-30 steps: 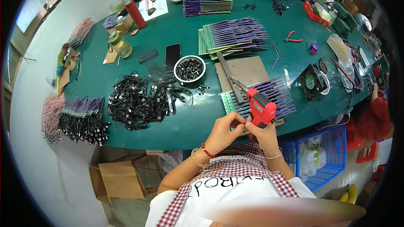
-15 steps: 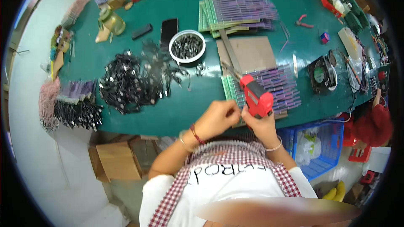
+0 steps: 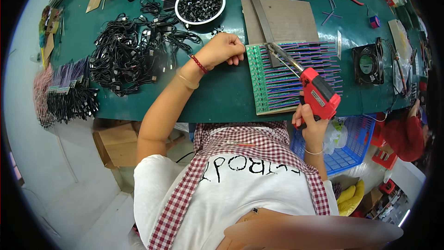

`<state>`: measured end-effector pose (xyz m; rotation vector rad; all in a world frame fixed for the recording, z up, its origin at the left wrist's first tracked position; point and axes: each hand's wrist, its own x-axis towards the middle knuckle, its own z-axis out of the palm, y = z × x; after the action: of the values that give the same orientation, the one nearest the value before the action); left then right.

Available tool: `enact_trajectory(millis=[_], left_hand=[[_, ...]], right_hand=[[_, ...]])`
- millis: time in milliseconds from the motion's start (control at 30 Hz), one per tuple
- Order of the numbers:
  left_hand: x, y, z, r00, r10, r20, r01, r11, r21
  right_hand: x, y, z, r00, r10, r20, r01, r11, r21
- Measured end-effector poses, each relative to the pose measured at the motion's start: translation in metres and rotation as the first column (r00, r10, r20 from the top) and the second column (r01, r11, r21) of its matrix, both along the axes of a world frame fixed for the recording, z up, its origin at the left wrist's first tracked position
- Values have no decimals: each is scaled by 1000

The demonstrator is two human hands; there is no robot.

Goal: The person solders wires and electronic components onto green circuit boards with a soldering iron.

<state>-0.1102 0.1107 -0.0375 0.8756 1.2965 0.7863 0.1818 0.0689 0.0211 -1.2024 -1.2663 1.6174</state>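
Left hand (image 3: 221,50) moved off right hand (image 3: 311,122) to panel (image 3: 273,88) edge.

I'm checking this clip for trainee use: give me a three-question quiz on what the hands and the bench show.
1. True or false: the right hand holds the red soldering gun.
2. Where does the left hand rest? A) in the bowl of black parts B) on the green table beside the green circuit boards C) on the black cables
3. Fill in: the gun's tip points at the ____.

Key: 1 true; 2 B; 3 circuit boards
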Motion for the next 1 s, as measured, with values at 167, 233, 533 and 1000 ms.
enact_trajectory(millis=[167,233,533,1000], left_hand=[[-1,0,-2,999,5,40,-5,1000,-7],[-2,0,-2,999,-3,34,3,1000,-10],[-3,-1,0,999,-19,50,19,1000,-14],[-2,0,1,998,-24,61,25,1000,-18]], right_hand=[[-6,-2,-5,999,16,-36,-18,998,-56],[-10,-2,-4,1000,21,24,-19,997,-79],[-18,-2,-6,983,76,167,-77,997,1],[-17,-2,-5,974,78,212,-77,997,-12]])
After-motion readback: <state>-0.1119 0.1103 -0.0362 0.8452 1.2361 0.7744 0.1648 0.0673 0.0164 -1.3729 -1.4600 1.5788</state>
